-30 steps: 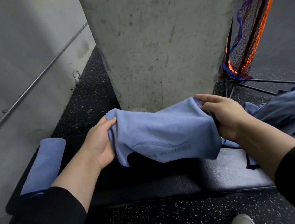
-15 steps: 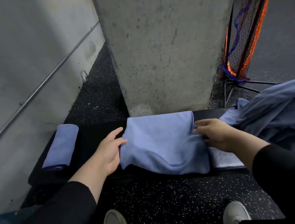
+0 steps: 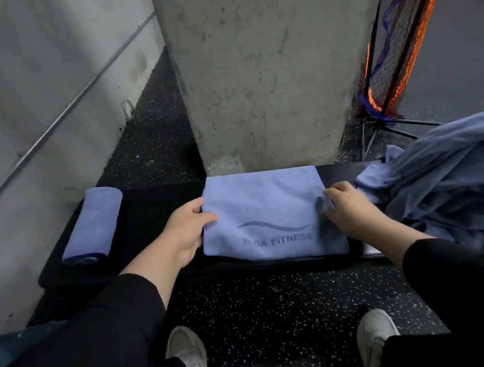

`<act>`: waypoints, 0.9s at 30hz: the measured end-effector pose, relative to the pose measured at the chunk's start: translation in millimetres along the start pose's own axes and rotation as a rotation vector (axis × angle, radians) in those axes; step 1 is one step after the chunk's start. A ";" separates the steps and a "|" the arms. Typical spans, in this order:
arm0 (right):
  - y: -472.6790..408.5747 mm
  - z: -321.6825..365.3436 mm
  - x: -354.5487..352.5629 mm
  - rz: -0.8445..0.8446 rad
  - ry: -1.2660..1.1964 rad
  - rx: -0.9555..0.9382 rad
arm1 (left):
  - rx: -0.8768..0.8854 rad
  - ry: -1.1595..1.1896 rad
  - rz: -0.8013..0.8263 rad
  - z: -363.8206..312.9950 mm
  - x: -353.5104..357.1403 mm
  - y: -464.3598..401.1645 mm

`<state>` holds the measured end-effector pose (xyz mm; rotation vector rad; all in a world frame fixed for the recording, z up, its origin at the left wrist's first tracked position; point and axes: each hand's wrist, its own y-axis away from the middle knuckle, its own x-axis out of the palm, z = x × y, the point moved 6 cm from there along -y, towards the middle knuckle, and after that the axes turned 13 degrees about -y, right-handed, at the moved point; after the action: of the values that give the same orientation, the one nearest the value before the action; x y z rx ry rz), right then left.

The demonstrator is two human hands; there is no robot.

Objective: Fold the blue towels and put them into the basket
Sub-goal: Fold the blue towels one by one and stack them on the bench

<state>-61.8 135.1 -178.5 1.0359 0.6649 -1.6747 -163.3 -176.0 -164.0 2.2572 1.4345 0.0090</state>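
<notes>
The half-folded blue towel (image 3: pixel 271 216) lies flat on the black bench (image 3: pixel 153 211), long axis left to right. The left hand (image 3: pixel 185 235) pinches its left edge; the right hand (image 3: pixel 349 210) grips its right edge, fingers curled, so either could carry its side across.
</notes>
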 end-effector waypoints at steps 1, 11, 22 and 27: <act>3.2 1.3 4.6 0.032 0.074 -0.003 | 0.001 -0.033 0.020 2.2 2.8 0.7; 26.9 16.5 18.3 0.054 0.156 -0.264 | 0.080 -0.600 -0.230 23.3 -12.9 -4.6; 57.6 -16.6 5.2 0.093 0.013 -0.538 | 0.626 -1.376 -0.158 54.1 -18.8 24.3; 60.3 -11.1 2.5 -0.031 0.069 -0.589 | 0.663 -1.406 -0.120 56.4 -23.3 24.2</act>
<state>-1.8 122.9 -182.9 0.6594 1.1389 -1.3446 -139.3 -225.6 -199.6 1.7072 0.7352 -1.8696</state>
